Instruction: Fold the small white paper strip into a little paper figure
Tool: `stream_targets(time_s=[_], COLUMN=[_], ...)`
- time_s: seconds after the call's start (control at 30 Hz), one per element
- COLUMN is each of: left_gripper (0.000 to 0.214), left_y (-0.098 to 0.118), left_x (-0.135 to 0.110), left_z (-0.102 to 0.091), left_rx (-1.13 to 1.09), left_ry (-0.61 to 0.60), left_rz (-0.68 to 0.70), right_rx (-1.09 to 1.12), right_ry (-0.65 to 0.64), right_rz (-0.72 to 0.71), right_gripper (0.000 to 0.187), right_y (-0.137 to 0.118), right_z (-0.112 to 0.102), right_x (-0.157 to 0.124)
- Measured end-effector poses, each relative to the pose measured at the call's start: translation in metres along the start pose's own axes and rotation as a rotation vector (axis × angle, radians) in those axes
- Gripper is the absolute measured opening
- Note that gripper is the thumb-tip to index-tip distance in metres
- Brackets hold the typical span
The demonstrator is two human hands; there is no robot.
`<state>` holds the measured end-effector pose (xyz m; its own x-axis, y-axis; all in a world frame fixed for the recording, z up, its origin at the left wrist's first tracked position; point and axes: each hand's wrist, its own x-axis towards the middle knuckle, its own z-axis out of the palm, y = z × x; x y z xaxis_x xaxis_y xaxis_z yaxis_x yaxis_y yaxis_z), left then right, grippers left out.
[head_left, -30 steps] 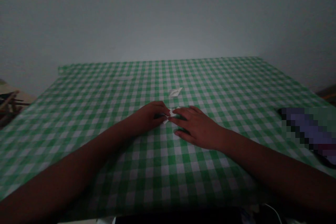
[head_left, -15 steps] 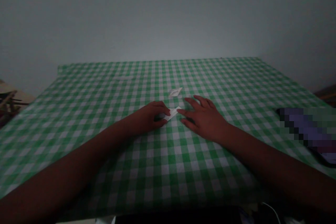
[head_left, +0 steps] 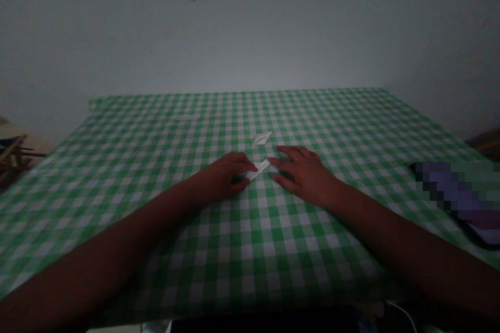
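A small folded piece of white paper [head_left: 261, 168] lies slantwise on the checked cloth between my hands. My left hand [head_left: 221, 177] holds its left end down, the index finger on top and the thumb at the near edge. Spread fingers mark my right hand [head_left: 307, 174]; its index fingertip is at the paper's far right corner, and the thumb rests apart from it, nearer to me. Just beyond the hands sits a second folded white paper [head_left: 262, 139], untouched. Part of the first paper is hidden under my left fingers.
A green and white checked tablecloth [head_left: 250, 239] covers the table, which meets a pale wall [head_left: 250, 26] at the back. At the right edge lies a phone [head_left: 445, 192], partly pixelated. A faint whitish strip [head_left: 187, 117] is on the cloth at the far left.
My right index finger has shifted slightly right along the paper's upper corner, and its fingers are a little closer together. The left index finger reaches slightly farther over the paper.
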<state>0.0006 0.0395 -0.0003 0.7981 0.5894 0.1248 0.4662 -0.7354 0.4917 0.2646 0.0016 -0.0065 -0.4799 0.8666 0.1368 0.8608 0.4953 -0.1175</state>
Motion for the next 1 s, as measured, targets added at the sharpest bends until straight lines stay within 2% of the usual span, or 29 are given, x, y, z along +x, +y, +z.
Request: stream_targets(time_s=[0.13,0.23,0.4,1.0], left_gripper=[0.038,0.040,0.041,0.045], left_y=[-0.002,-0.001,0.005,0.008], left_x=[-0.002,-0.002,-0.001,0.002], left_z=[0.002,0.002,0.002,0.002], left_rx=[-0.012,0.010,0.064,0.100], left_ry=[0.023,0.029,0.011,-0.024], left_rz=[0.059,0.067,0.018,0.021], right_rx=[0.061,0.032,0.003,-0.016], right_ry=[0.056,0.008,-0.072,-0.074], right_rz=[-0.113,-0.172,-0.122,-0.092], right_gripper=[0.041,0.040,0.045,0.050], right_y=[0.000,-0.007,-0.013,-0.015], right_z=[-0.002,-0.004,-0.003,0.000], right_x=[0.000,-0.003,-0.005,-0.005])
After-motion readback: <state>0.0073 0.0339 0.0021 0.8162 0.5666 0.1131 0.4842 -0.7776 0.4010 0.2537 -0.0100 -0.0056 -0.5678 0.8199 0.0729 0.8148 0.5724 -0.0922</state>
